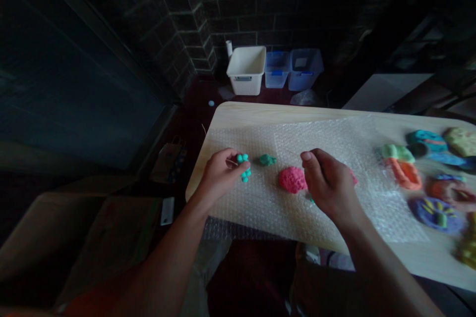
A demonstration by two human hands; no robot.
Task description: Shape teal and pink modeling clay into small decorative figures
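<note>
My left hand (226, 167) is closed, its thumb and fingers pinching a cluster of small turquoise clay balls (245, 174). A thin pale stick (232, 162) shows at those fingers. Over the sheet, my right hand (327, 181) is closed with the thumb on top; a faint thin line runs left from the thumb tip, too indistinct to name. Between the hands lies a dark green clay lump (267, 159) with a small point. A bumpy pink clay piece (292, 180) rests just left of my right hand, which partly hides more pink and green clay.
Bubble wrap (256, 208) covers much of the wooden table (238, 114). Several coloured clay pieces stand at the right, including an orange and green one (403, 168) and a purple disc (437, 214). Beyond the table are a white bin (246, 81) and two blue-tinted plastic boxes (307, 72).
</note>
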